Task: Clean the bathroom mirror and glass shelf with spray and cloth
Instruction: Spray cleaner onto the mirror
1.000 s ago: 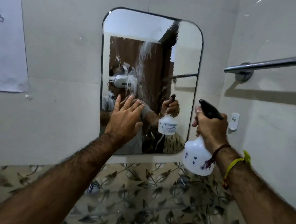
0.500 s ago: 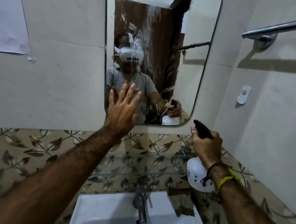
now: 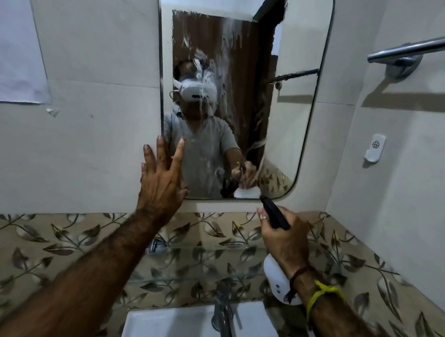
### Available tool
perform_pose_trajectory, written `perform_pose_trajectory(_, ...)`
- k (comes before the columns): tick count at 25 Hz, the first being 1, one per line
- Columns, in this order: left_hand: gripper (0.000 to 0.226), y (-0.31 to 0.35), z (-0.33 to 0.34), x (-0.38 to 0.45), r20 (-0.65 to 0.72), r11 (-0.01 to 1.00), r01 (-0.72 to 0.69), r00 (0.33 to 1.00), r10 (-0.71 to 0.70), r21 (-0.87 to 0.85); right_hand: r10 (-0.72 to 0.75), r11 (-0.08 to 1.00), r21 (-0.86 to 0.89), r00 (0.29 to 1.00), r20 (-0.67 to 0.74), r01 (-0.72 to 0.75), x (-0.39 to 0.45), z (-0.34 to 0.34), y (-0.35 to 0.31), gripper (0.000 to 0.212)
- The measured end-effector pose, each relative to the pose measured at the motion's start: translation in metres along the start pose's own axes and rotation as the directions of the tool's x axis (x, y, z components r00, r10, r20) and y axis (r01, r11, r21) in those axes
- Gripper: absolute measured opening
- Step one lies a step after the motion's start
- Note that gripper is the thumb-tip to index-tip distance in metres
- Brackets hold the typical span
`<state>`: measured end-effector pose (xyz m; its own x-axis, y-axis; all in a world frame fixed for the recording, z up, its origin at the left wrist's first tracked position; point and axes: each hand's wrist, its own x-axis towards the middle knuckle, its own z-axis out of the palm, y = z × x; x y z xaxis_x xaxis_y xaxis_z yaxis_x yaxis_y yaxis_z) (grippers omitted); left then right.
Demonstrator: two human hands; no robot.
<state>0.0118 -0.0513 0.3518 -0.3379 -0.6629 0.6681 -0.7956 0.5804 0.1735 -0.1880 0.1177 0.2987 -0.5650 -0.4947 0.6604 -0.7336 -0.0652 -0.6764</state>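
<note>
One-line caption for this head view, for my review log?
Left hand spread open at the streaked mirror's lower left corner while the right hand grips a white spray bottle above the sink.

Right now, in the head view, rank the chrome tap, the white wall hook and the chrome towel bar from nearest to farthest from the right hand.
From the right hand:
1. Chrome tap, below and to its left, over the sink.
2. White wall hook, up on the right wall.
3. Chrome towel bar, highest on the right wall.
</note>
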Motion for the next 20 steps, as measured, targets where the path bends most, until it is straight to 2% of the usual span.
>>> perform_pose_trajectory(2,0.127,0.000,0.000,0.002,0.021,1.000,0.025,0.999,-0.025,-0.018,-0.030,1.000,0.000,0.998,0.052,0.030,0.002,0.012,-0.010,0.040)
perform_pose_trajectory(4,0.130,0.000,-0.001,0.004,0.037,0.999,0.024,0.999,-0.022,-0.038,-0.076,0.997,-0.018,0.996,0.041,0.077,0.003,0.021,-0.024,0.042)
perform_pose_trajectory(9,0.127,0.006,-0.003,0.009,0.049,0.996,0.048,0.998,-0.044,-0.071,-0.181,0.982,0.062,0.983,0.038,0.178,0.027,0.030,-0.059,0.030)
perform_pose_trajectory(13,0.125,0.002,-0.004,0.009,0.029,0.992,0.051,0.998,-0.048,-0.117,-0.204,0.972,0.088,0.970,-0.132,0.217,0.052,0.015,-0.079,0.027)
perform_pose_trajectory(16,0.125,-0.005,-0.002,0.008,0.012,0.986,0.039,0.999,-0.037,-0.162,-0.083,0.991,0.083,0.966,-0.246,0.106,0.069,-0.002,-0.077,0.024)
perform_pose_trajectory(18,0.126,-0.005,-0.001,0.007,0.006,0.985,0.036,0.999,-0.036,-0.169,0.038,0.997,0.080,0.958,-0.285,-0.016,0.076,-0.011,-0.064,0.031)
perform_pose_trajectory(20,0.127,-0.003,0.001,0.006,-0.002,0.986,0.029,1.000,-0.030,-0.167,0.101,0.993,0.098,0.942,-0.321,-0.074,0.077,-0.018,-0.048,0.034)
